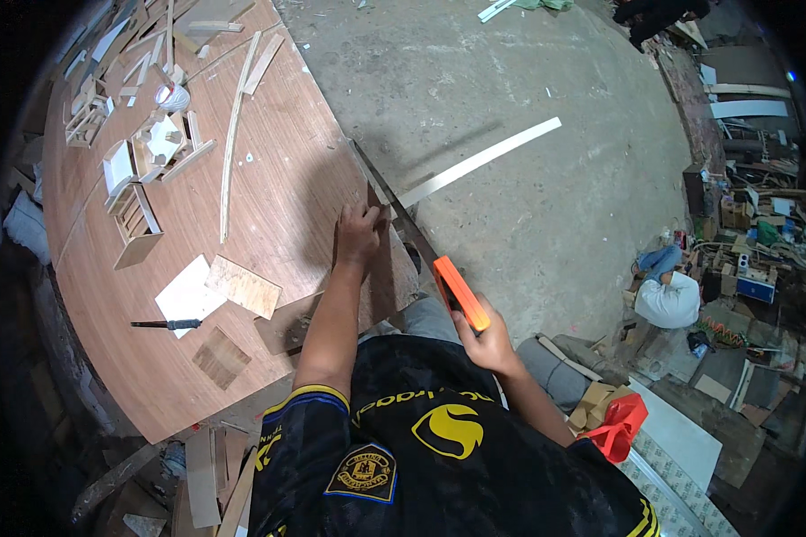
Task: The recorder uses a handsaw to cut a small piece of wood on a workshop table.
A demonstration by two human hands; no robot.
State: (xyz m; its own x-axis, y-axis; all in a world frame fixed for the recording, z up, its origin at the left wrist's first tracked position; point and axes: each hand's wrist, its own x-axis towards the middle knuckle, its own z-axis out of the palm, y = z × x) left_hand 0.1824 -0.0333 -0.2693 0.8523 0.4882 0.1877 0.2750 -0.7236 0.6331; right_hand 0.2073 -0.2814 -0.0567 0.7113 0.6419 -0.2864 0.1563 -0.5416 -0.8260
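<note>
My right hand (485, 338) is wrapped round the orange handle of a handsaw (459, 294). Its long dark blade slants up and left, past the right edge of the wooden table (282, 192). A pale, narrow wooden strip (484, 161) juts out beyond that edge over the floor, and the blade crosses it close to my left hand (358, 234). The left fingers are bent down at the table edge, gripping the strip's near end, which is mostly hidden under them. Whether the teeth have cut into the strip cannot be made out.
Small wooden models (139, 224), a long thin strip (235, 134), flat panels (244, 286) and a dark pen-like tool (166, 323) lie on the table. A person in white (672, 300) sits at the right among scrap. A red bag (618, 428) is near my right elbow.
</note>
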